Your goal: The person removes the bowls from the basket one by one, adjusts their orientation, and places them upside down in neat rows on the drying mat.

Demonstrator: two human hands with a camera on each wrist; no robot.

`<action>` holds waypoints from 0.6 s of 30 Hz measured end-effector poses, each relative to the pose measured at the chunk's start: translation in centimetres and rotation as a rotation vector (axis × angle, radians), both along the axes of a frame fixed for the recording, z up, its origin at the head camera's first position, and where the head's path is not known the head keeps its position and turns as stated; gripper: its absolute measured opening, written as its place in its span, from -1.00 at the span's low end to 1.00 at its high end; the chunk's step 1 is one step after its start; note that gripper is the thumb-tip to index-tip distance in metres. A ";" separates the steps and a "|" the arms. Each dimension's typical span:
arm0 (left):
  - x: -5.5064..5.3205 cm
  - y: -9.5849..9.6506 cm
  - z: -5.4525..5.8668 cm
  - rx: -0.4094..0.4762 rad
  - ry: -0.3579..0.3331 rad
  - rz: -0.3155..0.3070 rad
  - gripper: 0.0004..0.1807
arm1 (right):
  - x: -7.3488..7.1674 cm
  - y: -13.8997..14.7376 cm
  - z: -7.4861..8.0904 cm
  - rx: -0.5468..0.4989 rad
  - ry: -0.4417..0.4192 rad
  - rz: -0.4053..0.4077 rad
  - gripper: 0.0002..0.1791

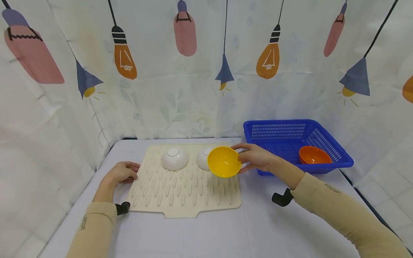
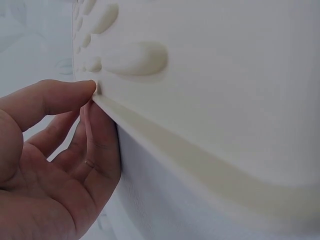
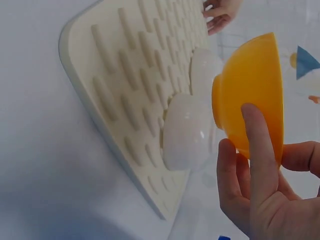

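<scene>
My right hand [image 1: 256,156] holds a yellow bowl [image 1: 224,162] by its rim, above the right part of a cream draining mat [image 1: 193,195] with raised ridges. In the right wrist view the yellow bowl [image 3: 252,90] is tilted, its foot toward the mat, with fingers along its outside and the thumb at the rim. Two white bowls, one at left [image 1: 174,159] and one partly hidden behind the yellow bowl [image 1: 203,157], lie upside down on the mat. My left hand [image 1: 120,172] pinches the mat's left edge; the thumb [image 2: 75,93] touches the top of that edge.
A blue plastic basket [image 1: 277,126] stands at the back right, with an orange bowl [image 1: 314,155] inside. The table [image 1: 222,236] has a white cover. Behind it hangs a patterned curtain [image 1: 155,107].
</scene>
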State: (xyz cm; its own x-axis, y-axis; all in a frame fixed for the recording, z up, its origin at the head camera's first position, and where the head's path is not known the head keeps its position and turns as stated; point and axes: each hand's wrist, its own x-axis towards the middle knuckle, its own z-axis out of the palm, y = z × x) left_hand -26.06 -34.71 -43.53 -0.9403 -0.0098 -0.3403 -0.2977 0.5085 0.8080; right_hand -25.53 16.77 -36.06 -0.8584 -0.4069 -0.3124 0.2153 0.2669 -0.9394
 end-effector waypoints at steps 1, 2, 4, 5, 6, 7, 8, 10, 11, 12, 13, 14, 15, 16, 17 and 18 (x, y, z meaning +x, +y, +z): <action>0.0 -0.1 -0.1 -0.001 0.002 0.001 -0.30 | 0.0 -0.3 -0.2 0.002 -0.004 0.003 -0.40; -0.1 -0.1 -0.1 -0.002 0.003 0.002 -0.29 | 0.1 -0.6 -0.3 0.005 -0.008 0.005 -0.41; -0.2 -0.2 -0.2 -0.002 0.003 0.006 -0.29 | 0.1 -1.2 -0.8 0.004 -0.024 0.005 -0.42; -0.2 -0.2 -0.3 -0.002 0.003 0.007 -0.29 | 0.2 -1.5 -1.0 0.006 -0.031 0.005 -0.42; -0.2 -0.3 -0.3 -0.004 0.002 0.007 -0.29 | 0.3 -1.7 -1.2 0.005 -0.039 0.005 -0.43; -0.3 -0.2 -0.3 -0.005 0.001 0.008 -0.29 | 0.3 -1.9 -1.5 0.002 -0.045 0.007 -0.43; -0.3 -0.2 -0.3 -0.007 0.002 0.007 -0.29 | 0.3 -2.1 -1.7 0.000 -0.051 0.006 -0.43; -0.3 -0.2 -0.3 -0.012 0.004 0.004 -0.29 | 0.3 -2.5 -2.0 -0.008 -0.061 0.000 -0.43; -0.2 -0.2 -0.3 -0.013 0.005 0.005 -0.30 | 0.3 -2.6 -2.1 -0.013 -0.065 -0.003 -0.43; -0.2 -0.1 -0.3 -0.016 0.007 0.005 -0.30 | 0.2 -2.7 -2.3 -0.018 -0.069 -0.006 -0.43; -0.2 -0.1 -0.3 -0.018 0.010 0.007 -0.30 | 0.1 -2.8 -2.4 -0.023 -0.073 -0.011 -0.43; -0.2 -0.1 -0.3 -0.022 0.012 0.004 -0.31 | 0.0 -2.8 -2.5 -0.027 -0.077 -0.017 -0.43; -0.2 0.0 -0.3 -0.025 0.012 0.005 -0.31 | -0.1 -2.9 -2.6 -0.029 -0.080 -0.023 -0.43; -0.2 0.0 -0.3 -0.028 0.013 0.004 -0.32 | -0.1 -3.0 -2.8 -0.032 -0.081 -0.024 -0.43; -0.2 0.1 -0.3 -0.031 0.010 0.011 -0.34 | -0.2 -3.1 -2.9 -0.035 -0.084 -0.029 -0.43; -0.2 0.1 -0.3 -0.038 0.010 0.012 -0.36 | -0.3 -3.2 -3.0 -0.037 -0.084 -0.031 -0.43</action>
